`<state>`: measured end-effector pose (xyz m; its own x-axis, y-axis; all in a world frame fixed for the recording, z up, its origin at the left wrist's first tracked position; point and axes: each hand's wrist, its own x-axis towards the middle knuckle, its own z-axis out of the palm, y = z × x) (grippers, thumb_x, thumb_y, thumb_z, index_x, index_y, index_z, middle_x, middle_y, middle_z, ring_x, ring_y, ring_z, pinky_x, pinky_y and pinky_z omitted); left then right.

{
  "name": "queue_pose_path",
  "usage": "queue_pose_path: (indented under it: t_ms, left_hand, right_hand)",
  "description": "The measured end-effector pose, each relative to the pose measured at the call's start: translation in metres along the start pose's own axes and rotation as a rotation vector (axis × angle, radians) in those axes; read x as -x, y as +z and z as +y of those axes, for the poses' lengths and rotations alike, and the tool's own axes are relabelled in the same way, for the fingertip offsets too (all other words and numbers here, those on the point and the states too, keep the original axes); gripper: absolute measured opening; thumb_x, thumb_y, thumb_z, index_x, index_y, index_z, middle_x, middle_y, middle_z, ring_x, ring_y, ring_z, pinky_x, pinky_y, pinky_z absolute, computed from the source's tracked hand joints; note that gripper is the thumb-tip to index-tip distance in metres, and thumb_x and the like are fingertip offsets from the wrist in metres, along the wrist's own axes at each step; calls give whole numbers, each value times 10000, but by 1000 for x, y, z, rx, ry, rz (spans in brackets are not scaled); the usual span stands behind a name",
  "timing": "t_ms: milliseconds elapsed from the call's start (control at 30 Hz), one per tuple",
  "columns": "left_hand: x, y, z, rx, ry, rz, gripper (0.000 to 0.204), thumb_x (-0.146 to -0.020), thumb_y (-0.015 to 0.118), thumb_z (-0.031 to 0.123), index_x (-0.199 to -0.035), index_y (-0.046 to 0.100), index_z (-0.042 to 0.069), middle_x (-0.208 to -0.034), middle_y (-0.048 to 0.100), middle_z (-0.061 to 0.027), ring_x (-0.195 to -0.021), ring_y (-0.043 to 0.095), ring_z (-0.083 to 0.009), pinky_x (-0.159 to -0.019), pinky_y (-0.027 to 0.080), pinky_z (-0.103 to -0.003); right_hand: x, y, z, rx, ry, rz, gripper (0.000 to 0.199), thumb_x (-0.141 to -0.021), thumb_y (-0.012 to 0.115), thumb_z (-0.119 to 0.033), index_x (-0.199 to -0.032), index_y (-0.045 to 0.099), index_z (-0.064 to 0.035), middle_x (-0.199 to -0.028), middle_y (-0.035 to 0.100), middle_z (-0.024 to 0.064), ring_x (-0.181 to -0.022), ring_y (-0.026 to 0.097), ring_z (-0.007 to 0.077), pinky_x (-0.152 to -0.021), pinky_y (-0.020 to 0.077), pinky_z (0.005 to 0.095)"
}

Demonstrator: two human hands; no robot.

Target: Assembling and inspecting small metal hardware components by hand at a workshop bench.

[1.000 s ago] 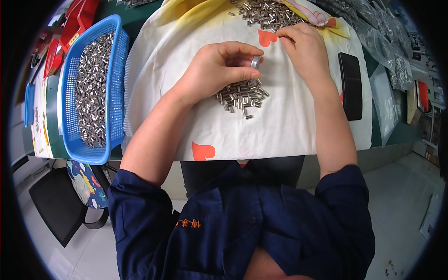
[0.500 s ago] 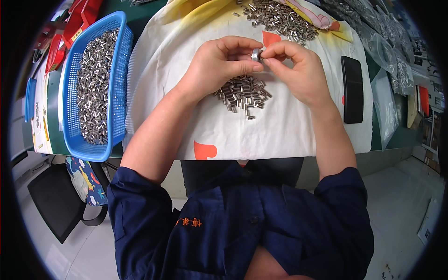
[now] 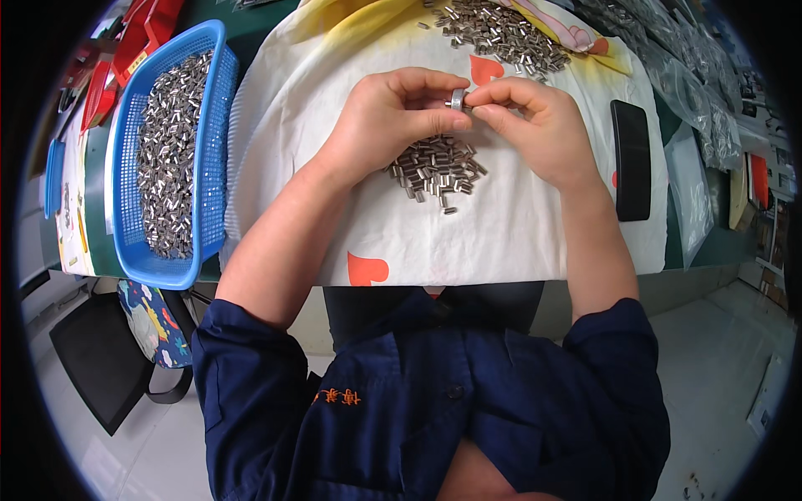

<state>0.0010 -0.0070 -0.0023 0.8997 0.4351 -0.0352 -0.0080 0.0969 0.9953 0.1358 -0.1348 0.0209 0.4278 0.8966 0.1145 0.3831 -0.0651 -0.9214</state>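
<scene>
Between the thumb and fingers of my left hand (image 3: 380, 121) is a small silvery metal ring (image 3: 457, 99), held on edge above the cloth. My right hand (image 3: 539, 129) is closed in a pinch at the ring's right side. Its fingertips hide most of what they grip. A small metal tip shows at the ring's left side; what it belongs to I cannot make out. Just below the hands, a loose pile of short metal cylinders (image 3: 436, 171) lies on the white cloth (image 3: 484, 242), partly covered by my left hand.
A blue plastic basket (image 3: 215, 134) full of similar small metal pieces stands at the left. Another pile of cylinders (image 3: 505, 37) lies at the far side. To the right are a black phone (image 3: 631, 163) and clear plastic bags (image 3: 693, 125). Red bins (image 3: 150, 33) sit far left.
Both hands stay almost in place. The ring has turned slightly, and a small metal tip now shows at its left side. My right fingers have shifted a little.
</scene>
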Motion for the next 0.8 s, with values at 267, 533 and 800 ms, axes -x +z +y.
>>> queue_pose_path:
  t_ms: [267, 533, 800]
  left_hand:
    - [4, 3, 5, 6, -91, -126, 330, -747, 698, 65, -1046, 590, -26, -884, 632, -32, -820, 583, -73, -754, 487, -210]
    - [3, 4, 8, -74, -90, -142, 352, -757, 652, -22, -1096, 555, -20, -1002, 617, -70, -882, 597, -115, -792, 493, -235]
    - [2, 3, 6, -96, -59, -118, 363, -763, 652, -8, -1110, 547, -17, -1017, 616, -70, -879, 590, -108, -787, 485, -230]
  right_hand:
    - [-14, -31, 21, 346, -20, 292, 123, -771, 632, -123, -875, 643, -58, -744, 627, 27, -651, 570, 90, -616, 457, 224]
    - [-29, -26, 45, 868, -94, 303, 108, -765, 612, -124, -858, 635, -73, -741, 560, 64, -686, 556, 203, -642, 454, 307]
    - [-17, -25, 36, 710, -89, 207, 108, -769, 602, -110, -859, 645, -70, -766, 618, 72, -744, 585, 230, -711, 471, 327]
